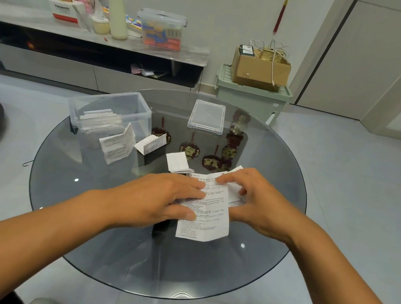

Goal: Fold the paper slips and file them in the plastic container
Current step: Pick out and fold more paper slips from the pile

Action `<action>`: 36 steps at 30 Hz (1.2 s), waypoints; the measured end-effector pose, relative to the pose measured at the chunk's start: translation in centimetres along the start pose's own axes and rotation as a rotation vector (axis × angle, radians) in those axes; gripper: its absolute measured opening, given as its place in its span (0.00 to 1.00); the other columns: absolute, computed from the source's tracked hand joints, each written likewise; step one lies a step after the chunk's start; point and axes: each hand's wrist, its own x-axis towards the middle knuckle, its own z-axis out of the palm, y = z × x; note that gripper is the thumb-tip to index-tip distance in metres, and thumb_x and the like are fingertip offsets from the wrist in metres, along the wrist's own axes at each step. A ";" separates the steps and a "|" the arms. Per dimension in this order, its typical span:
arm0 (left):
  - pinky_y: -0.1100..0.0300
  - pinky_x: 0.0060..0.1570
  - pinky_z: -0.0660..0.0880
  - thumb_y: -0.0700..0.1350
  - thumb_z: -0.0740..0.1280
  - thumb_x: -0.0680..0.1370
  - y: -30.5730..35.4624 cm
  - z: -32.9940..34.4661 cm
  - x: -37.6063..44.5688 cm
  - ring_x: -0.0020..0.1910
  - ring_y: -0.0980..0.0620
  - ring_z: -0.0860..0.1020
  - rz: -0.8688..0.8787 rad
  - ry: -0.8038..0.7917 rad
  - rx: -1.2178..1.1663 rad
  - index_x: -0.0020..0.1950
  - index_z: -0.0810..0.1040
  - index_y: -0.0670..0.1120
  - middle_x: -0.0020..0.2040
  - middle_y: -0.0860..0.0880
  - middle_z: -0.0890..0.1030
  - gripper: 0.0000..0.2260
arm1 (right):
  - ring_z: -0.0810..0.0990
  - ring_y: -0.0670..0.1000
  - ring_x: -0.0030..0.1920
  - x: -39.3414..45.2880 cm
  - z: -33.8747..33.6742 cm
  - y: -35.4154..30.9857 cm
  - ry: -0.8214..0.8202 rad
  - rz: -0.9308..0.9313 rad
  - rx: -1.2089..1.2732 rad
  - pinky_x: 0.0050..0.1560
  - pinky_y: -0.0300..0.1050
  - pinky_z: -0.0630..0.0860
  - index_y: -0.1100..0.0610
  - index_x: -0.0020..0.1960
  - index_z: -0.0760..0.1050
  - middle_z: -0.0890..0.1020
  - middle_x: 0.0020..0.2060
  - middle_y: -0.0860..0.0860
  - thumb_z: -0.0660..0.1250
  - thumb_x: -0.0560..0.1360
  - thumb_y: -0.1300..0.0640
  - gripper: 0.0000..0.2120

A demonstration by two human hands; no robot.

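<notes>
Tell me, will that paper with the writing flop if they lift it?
Probably yes: the printed slip looks thin and already creased, so it would likely droop. It seems light. On the smooth glass table it may slide easily.

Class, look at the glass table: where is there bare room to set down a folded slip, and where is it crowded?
Free: the glass table near its front rim, and the left side below the plastic container. Crowded: the centre, where both hands work the printed slip, with loose slips and the lid behind.

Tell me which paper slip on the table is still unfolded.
The printed slip under both hands, nearest the person. The slips beyond it, toward the clear container, are already folded small.
</notes>
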 end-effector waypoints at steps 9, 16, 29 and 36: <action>0.62 0.72 0.64 0.55 0.65 0.82 -0.9 -0.5 -0.6 0.76 0.65 0.58 -0.050 0.075 -0.098 0.78 0.65 0.59 0.75 0.64 0.66 0.25 | 0.77 0.37 0.48 -0.3 0.1 -0.3 0.077 -0.064 0.112 0.53 0.43 0.78 0.44 0.43 0.85 0.81 0.47 0.36 0.77 0.74 0.48 0.02; 0.59 0.66 0.72 0.55 0.72 0.77 -0.6 -1.8 -0.5 0.64 0.66 0.72 -0.100 0.016 -0.346 0.75 0.63 0.66 0.67 0.70 0.72 0.30 | 0.69 0.45 0.30 0.6 0.4 0.1 0.075 0.182 0.285 0.35 0.42 0.67 0.62 0.39 0.78 0.74 0.29 0.47 0.73 0.77 0.44 0.22; 0.47 0.73 0.61 0.67 0.66 0.75 -1.7 1.5 1.8 0.74 0.56 0.61 -0.142 0.225 -0.047 0.71 0.74 0.62 0.71 0.60 0.69 0.25 | 0.81 0.53 0.48 0.9 0.7 -1.2 0.196 0.337 0.045 0.59 0.59 0.77 0.49 0.48 0.76 0.82 0.45 0.45 0.67 0.78 0.35 0.16; 0.51 0.70 0.61 0.69 0.68 0.74 -1.6 1.0 1.9 0.70 0.57 0.62 -0.178 0.221 -0.024 0.71 0.72 0.64 0.66 0.61 0.69 0.27 | 0.73 0.45 0.31 0.7 0.9 -2.6 0.303 0.200 0.377 0.38 0.44 0.70 0.55 0.36 0.74 0.78 0.32 0.46 0.64 0.79 0.34 0.26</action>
